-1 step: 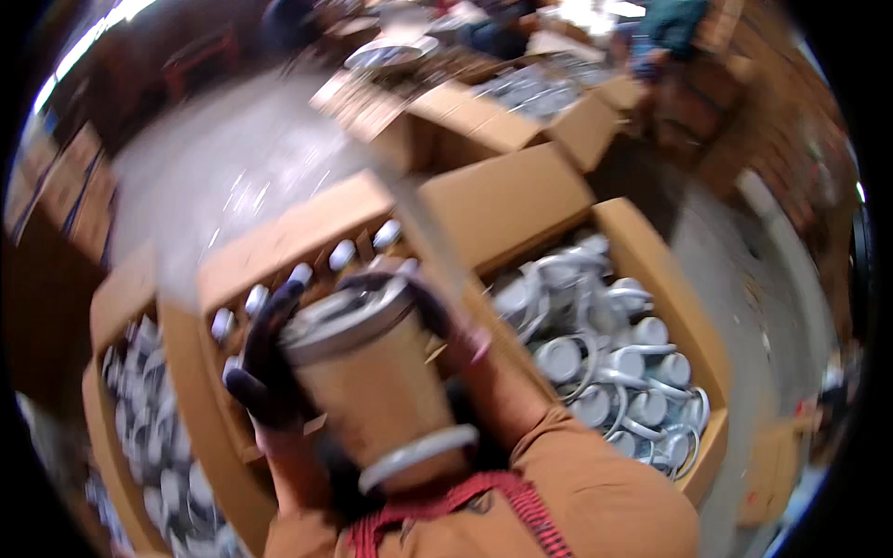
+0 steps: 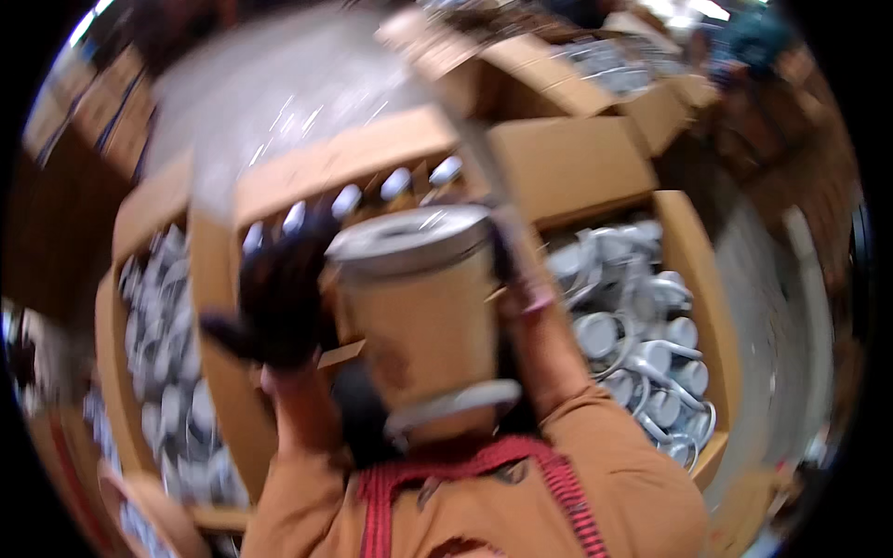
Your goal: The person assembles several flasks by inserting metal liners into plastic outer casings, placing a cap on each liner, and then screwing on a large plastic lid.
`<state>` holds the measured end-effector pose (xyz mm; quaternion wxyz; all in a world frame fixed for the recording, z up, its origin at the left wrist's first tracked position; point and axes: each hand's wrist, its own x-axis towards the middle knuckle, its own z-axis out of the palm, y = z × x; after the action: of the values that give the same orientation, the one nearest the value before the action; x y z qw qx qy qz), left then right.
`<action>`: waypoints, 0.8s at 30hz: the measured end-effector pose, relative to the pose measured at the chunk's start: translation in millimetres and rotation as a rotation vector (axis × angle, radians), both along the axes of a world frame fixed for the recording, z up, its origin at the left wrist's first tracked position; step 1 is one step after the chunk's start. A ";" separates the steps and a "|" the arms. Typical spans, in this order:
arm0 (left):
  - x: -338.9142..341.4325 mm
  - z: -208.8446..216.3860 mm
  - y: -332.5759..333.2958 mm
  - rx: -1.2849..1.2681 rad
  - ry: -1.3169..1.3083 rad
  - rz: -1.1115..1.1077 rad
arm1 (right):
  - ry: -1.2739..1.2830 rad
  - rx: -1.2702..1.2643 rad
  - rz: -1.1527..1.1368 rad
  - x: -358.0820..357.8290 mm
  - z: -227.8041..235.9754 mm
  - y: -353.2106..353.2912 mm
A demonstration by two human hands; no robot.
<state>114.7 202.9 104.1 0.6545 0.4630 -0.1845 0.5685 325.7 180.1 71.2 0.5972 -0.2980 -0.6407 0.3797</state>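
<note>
A tan, cup-shaped container with a grey lid and a grey ring near its base is upright in front of my chest. My left hand, in a dark glove, is beside the container's left side with its fingers apart; motion blurs it, and I see nothing in it. Most of my right hand, also dark-gloved, is behind the lid's right side, so its fingers are hidden. Beyond the hands, a divided cardboard box holds a row of white-capped bottles.
To the right, an open carton contains clear jars with white lids and handles. A left carton is filled with grey-white pieces. More open boxes stand farther back, near a person in a teal top.
The view has shifted, so the boxes and container appear farther right. My left hand's fingers have moved away from the lid and spread.
</note>
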 end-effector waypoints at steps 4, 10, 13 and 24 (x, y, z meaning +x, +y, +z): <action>4.2 7.6 9.8 0.205 0.799 0.518 | -0.009 -0.105 -0.103 8.1 -14.2 -7.0; -1.7 -19.1 49.9 0.089 0.869 0.644 | -0.035 -0.191 -0.106 10.8 -29.2 -10.6; -18.1 -128.5 64.7 0.554 1.374 0.882 | -0.044 -0.214 -0.093 9.3 -34.1 -12.3; -29.9 -215.9 46.0 0.890 2.012 0.605 | 0.082 -0.254 -0.208 31.5 -50.1 -5.6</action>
<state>84.7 248.9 -111.9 0.1196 0.9252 0.3577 -0.0420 357.1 174.5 21.2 0.6164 -0.4199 -0.5283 0.4058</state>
